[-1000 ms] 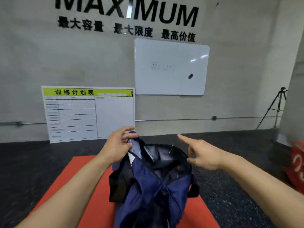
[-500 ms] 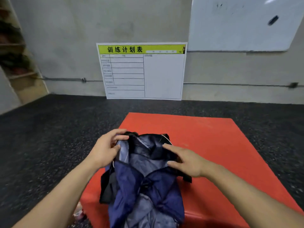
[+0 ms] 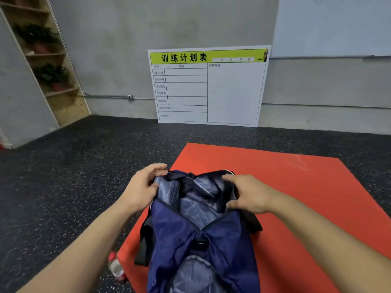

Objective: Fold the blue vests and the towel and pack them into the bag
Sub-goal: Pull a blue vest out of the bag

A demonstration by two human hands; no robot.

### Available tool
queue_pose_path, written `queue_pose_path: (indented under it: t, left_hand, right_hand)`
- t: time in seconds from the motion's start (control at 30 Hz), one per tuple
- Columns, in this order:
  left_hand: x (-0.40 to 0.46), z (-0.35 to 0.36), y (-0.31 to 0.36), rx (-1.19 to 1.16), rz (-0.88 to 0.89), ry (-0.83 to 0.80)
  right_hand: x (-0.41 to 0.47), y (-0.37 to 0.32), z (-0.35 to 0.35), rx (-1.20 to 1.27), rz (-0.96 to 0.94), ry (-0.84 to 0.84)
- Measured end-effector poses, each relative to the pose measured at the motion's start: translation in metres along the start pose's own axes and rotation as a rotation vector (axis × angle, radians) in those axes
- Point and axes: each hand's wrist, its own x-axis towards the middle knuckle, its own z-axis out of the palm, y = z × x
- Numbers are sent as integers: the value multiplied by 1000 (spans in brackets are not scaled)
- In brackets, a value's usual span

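A navy blue bag [image 3: 211,240] with black straps stands on the red mat [image 3: 296,197] in front of me. Its top is open, showing a pale grey-blue lining. My left hand [image 3: 141,189] grips the left rim of the opening, fingers curled over the edge. My right hand [image 3: 247,193] holds the right rim, thumb under and fingers over it. No vest or towel is visible; I cannot tell what lies inside the bag.
A plastic bottle with a red cap [image 3: 116,266] lies on the dark speckled floor [image 3: 74,187] by the mat's left edge. A training-plan board [image 3: 211,85] leans on the grey wall. Wooden shelves [image 3: 48,60] with plants stand at the far left.
My view has swung down and left, bringing the bag onto the mat. My right hand went from pointing in the air to gripping the bag's right rim. The left hand kept its grip.
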Motion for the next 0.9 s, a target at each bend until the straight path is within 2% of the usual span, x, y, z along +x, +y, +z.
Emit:
queue_pose_path:
  t: [0.27, 0.43, 0.57, 0.7, 0.9]
  left_hand:
    - [107, -51, 24, 28, 93, 125]
    - [135, -49, 7, 69, 118, 114]
    - [130, -21, -34, 182, 53, -26]
    - [126, -9, -62, 195, 16, -23]
    - [123, -8, -62, 245, -19, -93]
  right_hand:
    - [42, -27, -56, 9, -79, 122]
    - [71, -25, -48, -15, -66, 192]
    - [89, -15, -10, -69, -11, 89]
    - [101, -10, 4, -95, -13, 41]
    - [105, -18, 10, -120, 11, -46]
